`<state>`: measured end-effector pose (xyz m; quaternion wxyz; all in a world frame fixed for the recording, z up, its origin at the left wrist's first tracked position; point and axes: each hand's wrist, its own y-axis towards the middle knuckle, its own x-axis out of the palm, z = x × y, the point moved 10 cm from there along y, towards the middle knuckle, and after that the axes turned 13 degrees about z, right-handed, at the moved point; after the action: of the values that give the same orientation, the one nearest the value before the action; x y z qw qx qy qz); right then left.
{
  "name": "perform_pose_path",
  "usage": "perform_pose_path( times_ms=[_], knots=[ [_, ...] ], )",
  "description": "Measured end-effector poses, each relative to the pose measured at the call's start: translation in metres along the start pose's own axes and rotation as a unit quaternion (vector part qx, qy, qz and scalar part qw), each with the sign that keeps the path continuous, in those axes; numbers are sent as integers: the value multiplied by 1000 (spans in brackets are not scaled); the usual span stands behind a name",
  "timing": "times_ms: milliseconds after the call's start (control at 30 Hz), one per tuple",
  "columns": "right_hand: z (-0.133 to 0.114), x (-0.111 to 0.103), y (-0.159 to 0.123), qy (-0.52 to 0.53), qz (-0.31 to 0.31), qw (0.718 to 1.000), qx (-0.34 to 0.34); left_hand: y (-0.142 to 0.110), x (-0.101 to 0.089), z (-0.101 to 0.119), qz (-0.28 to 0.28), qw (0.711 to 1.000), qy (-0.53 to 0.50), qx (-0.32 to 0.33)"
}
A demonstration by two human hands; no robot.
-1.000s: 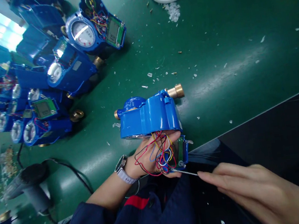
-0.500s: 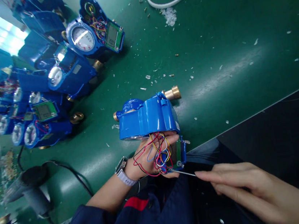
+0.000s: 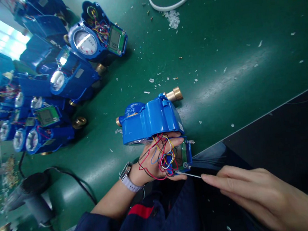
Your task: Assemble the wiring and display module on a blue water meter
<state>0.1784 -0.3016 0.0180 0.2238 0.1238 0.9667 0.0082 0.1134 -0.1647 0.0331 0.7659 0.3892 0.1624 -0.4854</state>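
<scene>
A blue water meter (image 3: pixel 151 119) with brass pipe ends lies near the table's front edge. Red, black, yellow and white wires (image 3: pixel 159 156) run from it to a small circuit board with a display (image 3: pixel 181 155) in a blue frame. My left hand (image 3: pixel 149 165), with a watch on its wrist, is closed around this display board, and the wires drape over its fingers. In my right hand (image 3: pixel 250 190) is a thin metal screwdriver, its shaft (image 3: pixel 191 175) pinched by the fingers. The shaft's tip touches the board's lower corner; its handle is hidden by the hand.
Several blue water meters (image 3: pixel 85 41) crowd the left side of the green table (image 3: pixel 229 68). A dark heat gun (image 3: pixel 36 197) with a black cord lies at the lower left. A white cable (image 3: pixel 174 6), small screws and plastic scraps lie at the back.
The board in my left hand has tilted slightly, and the screwdriver has shifted a little up with my right hand. Both hands keep their hold.
</scene>
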Motion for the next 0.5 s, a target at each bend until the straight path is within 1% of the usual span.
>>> perform_pose_path(
  times_ms=[33, 67, 100, 133, 167, 200, 233, 267, 300, 333, 367, 400, 433, 500],
  knots=[
    [12, 3, 1, 53, -26, 995, 80, 0, 0, 0, -3, 1000, -5, -1],
    [25, 10, -2, 117, -63, 976, 175, 0, 0, -1, -6, 1000, -8, -3],
    [36, 19, -8, 187, -99, 939, 271, 0, 0, -2, -9, 1000, -11, -5],
    [41, 29, -17, 253, -134, 890, 354, -1, 1, -2, -12, 1000, -12, -7],
    [42, 37, -24, 305, -161, 845, 409, -1, 1, -3, -12, 1000, -14, -8],
    [42, 41, -27, 334, -171, 818, 436, -2, 1, -3, -12, 1000, -17, -9],
    [43, 41, -27, 334, -164, 817, 440, -2, 1, -3, -12, 1000, -20, -9],
    [45, 37, -24, 306, -141, 842, 422, -2, 2, -4, -14, 1000, -22, -11],
    [46, 31, -18, 260, -111, 879, 385, -2, 2, -4, -15, 1000, -23, -13],
    [43, 24, -12, 208, -78, 916, 333, -2, 2, -4, -16, 999, -23, -16],
    [36, 16, -7, 159, -43, 948, 273, -2, 2, -4, -15, 999, -23, -19],
    [26, 9, -3, 117, -13, 971, 209, -2, 2, -4, -14, 999, -24, -21],
    [15, 5, 0, 85, 12, 985, 147, -2, 1, -4, -11, 999, -24, -22],
    [-6, 0, 1, 44, 42, 997, 44, -1, 0, -3, -6, 1000, -22, -21]
  ],
)
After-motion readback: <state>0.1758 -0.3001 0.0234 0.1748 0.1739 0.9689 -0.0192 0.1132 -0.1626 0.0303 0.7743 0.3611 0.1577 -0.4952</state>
